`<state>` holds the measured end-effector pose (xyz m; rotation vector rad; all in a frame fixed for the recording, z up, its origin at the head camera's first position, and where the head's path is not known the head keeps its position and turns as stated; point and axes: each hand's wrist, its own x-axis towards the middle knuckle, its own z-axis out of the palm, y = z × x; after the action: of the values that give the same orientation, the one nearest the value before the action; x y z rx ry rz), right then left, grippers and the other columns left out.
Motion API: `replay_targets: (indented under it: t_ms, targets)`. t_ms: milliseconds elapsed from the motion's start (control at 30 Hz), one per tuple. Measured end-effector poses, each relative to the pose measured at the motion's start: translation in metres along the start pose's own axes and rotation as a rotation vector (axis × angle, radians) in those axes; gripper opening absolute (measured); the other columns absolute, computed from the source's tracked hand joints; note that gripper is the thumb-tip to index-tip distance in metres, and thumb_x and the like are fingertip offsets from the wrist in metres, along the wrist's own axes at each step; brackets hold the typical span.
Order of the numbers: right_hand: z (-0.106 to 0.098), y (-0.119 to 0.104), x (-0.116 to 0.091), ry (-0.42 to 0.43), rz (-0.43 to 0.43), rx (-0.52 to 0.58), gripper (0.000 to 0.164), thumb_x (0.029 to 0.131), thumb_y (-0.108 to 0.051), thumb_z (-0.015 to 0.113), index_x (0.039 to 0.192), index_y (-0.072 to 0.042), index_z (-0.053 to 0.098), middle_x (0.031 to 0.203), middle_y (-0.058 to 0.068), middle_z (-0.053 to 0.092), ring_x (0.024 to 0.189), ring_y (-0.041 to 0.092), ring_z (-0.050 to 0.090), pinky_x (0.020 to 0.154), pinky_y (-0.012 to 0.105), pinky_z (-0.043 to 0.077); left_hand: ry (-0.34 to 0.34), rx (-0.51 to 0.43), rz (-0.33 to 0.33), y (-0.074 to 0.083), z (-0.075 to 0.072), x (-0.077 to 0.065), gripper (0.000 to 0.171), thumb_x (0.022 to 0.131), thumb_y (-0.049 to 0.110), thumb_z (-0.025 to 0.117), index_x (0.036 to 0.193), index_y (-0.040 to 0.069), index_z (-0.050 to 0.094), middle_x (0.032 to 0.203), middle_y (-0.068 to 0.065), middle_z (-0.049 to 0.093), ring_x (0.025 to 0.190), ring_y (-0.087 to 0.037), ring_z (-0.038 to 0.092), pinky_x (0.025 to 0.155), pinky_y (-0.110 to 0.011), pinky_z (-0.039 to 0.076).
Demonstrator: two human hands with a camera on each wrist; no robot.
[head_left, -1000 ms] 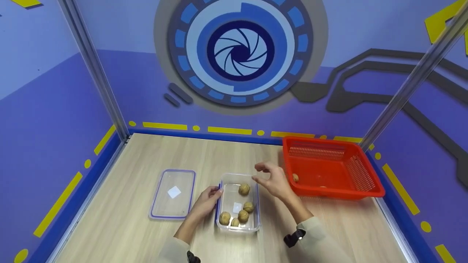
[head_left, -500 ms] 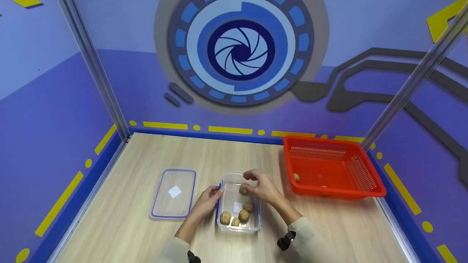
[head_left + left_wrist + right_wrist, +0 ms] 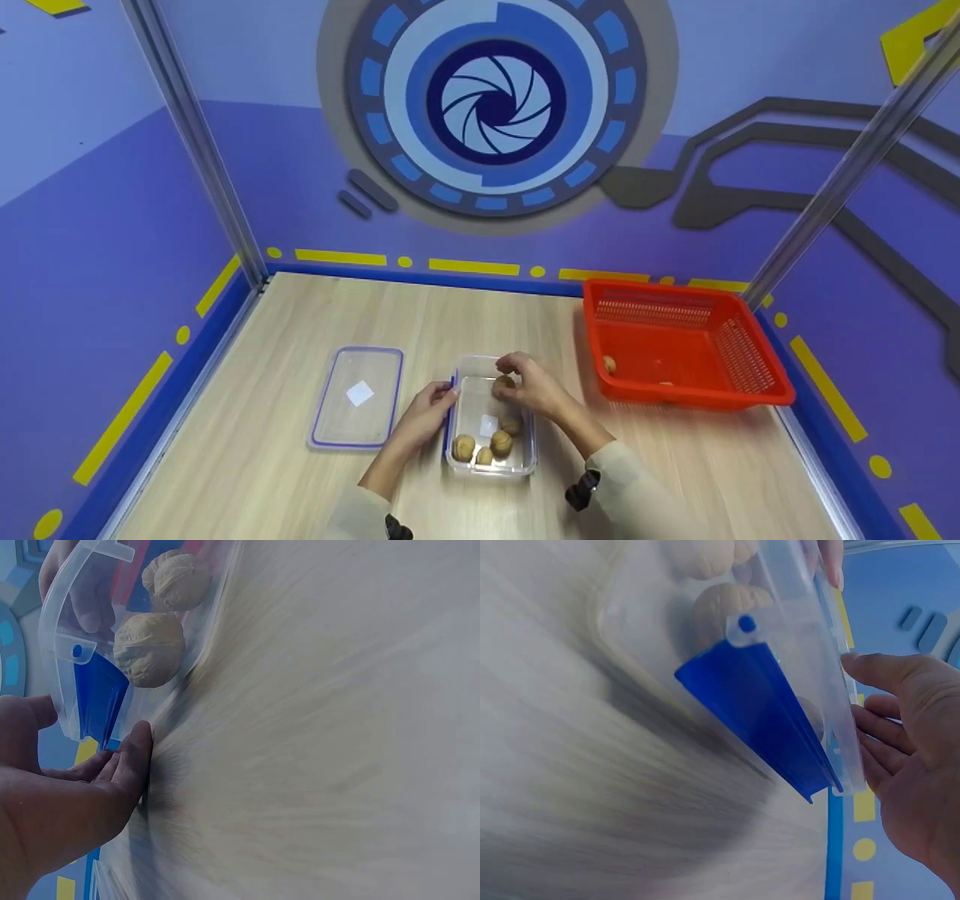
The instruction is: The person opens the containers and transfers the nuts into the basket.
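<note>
A clear plastic container (image 3: 472, 409) with walnuts in it sits in front of me. Its left side is gripped by my left hand (image 3: 424, 412), thumb at the rim; the fingers are outside by a blue latch (image 3: 97, 694). My right hand (image 3: 536, 390) hovers over the container's far right part, above a walnut (image 3: 502, 384) partly hidden by the thumb. In the right wrist view those fingers are loosely bent near rim height, apart from a walnut (image 3: 810, 718) dimly seen through the wall. Several more walnuts (image 3: 501, 444) lie toward the near end.
Left of the container lies its blue-edged lid (image 3: 360, 431), flat on the wooden table (image 3: 450, 315). A red perforated basket (image 3: 660, 349) stands at the back right, with a walnut (image 3: 609, 365) near its left wall. Printed panels (image 3: 262, 165) with metal posts enclose the table.
My right hand has moved left from beside the container's right edge to over the far walnut. The left hand keeps its hold, and the container has stayed in place.
</note>
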<state>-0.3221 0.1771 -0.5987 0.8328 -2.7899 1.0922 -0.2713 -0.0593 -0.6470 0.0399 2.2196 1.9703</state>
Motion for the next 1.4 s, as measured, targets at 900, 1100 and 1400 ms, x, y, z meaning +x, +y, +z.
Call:
replay_targets:
  t_ms: [900, 1100, 1400]
  targets:
    - [0.0002, 0.0049, 0.0021, -0.135, -0.184, -0.290, 0.026, 0.081, -0.008, 0.080, 0.104, -0.003, 0.069, 0.094, 0.008, 0.069, 0.082, 0.018, 0.061, 0.077, 0.037, 0.056, 0.007, 0.022, -0.018, 0.0044, 0.0003, -0.0044, 0.053, 0.102, 0.037, 0.055, 0.137, -0.002, 0.049, 0.130, -0.020, 0.058, 0.119, -0.033, 0.056, 0.103, -0.048, 0.045]
    - [0.0012, 0.0040, 0.0043, -0.150, -0.146, -0.285, 0.021, 0.084, -0.011, 0.077, 0.103, -0.004, 0.070, 0.092, 0.004, 0.068, 0.081, 0.016, 0.059, 0.076, 0.035, 0.055, 0.008, 0.030, -0.015, 0.0014, -0.0006, -0.0032, 0.054, 0.102, 0.037, 0.055, 0.137, -0.003, 0.050, 0.129, -0.020, 0.059, 0.118, -0.033, 0.057, 0.102, -0.048, 0.046]
    - [-0.0014, 0.0075, 0.0047, -0.103, -0.057, -0.086, 0.027, 0.081, -0.014, 0.079, 0.106, -0.008, 0.070, 0.103, 0.003, 0.071, 0.097, 0.020, 0.065, 0.089, 0.041, 0.052, 0.020, 0.039, -0.003, -0.0001, 0.0006, -0.0021, 0.054, 0.101, 0.039, 0.056, 0.136, -0.002, 0.050, 0.130, -0.021, 0.058, 0.120, -0.034, 0.056, 0.104, -0.049, 0.044]
